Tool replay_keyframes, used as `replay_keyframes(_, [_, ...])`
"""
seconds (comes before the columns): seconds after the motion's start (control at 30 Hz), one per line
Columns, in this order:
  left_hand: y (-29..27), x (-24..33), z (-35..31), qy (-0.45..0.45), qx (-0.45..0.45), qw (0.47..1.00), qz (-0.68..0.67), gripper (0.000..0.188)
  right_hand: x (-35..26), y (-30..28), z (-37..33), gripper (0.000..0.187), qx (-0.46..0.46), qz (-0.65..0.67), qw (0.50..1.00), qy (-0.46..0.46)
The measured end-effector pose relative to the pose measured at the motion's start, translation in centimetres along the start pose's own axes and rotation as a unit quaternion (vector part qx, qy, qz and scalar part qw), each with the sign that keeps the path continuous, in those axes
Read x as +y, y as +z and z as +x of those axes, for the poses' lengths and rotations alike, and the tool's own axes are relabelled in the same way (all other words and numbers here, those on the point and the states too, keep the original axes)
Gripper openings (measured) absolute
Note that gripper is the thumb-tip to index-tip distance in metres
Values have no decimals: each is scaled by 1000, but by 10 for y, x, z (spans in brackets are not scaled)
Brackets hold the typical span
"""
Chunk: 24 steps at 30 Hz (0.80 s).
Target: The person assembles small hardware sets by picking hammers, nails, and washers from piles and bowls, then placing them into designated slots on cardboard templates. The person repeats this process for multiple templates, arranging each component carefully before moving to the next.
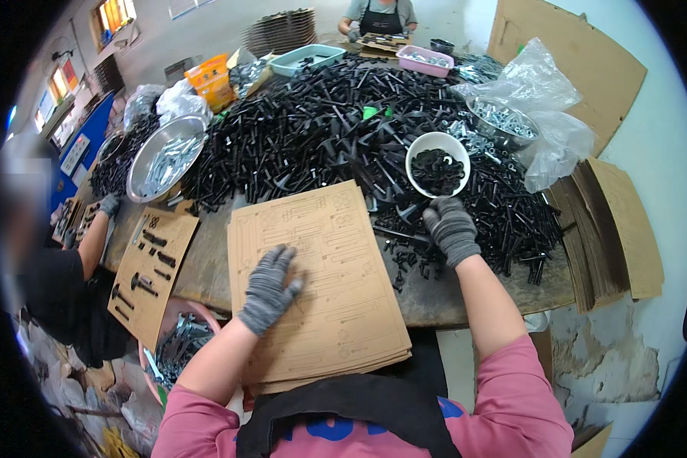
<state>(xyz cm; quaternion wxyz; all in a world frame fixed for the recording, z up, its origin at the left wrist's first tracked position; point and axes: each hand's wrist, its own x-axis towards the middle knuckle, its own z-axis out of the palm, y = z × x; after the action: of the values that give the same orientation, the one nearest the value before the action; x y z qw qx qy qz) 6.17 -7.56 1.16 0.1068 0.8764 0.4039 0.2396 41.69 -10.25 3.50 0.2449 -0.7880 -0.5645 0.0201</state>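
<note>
My left hand [269, 290], in a grey knit glove, lies flat with fingers apart on a stack of printed cardboard sheets [343, 298]. Outlines of parts are printed on the top sheet. My right hand [450, 230], gloved the same way, is at the near rim of a white bowl [466, 155] with its fingers curled. What those fingers hold, if anything, is hidden. Small black parts [437, 172] fill part of the bowl. Loose black metal pieces [511, 229] surround the bowl and my right hand.
A large heap of black bolts [305, 122] covers the table. A metal basin [135, 179] stands left and another [533, 131] right, beside plastic bags [538, 80]. Cardboard sheets [588, 237] lean at the right edge. Left, a person's gloved hand [109, 204] is near a board with parts [154, 267].
</note>
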Motion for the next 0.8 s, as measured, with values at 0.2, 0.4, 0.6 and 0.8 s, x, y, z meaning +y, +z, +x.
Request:
replay_keyframes(0.2, [50, 4, 30, 62, -28, 988, 137, 44, 77, -10, 65, 32, 160, 41, 985, 57])
replay_keyframes(0.4, [47, 11, 37, 62, -17, 992, 105, 39, 90, -17, 117, 30, -108, 184, 965, 152])
replay_keyframes(0.6, [44, 14, 40, 55, -23, 993, 106, 39, 84, -29, 121, 28, -138, 155, 969, 131])
replay_keyframes(0.8, [44, 12, 39, 45, -27, 994, 93, 41, 77, -54, 88, 22, -167, 313, 907, 227])
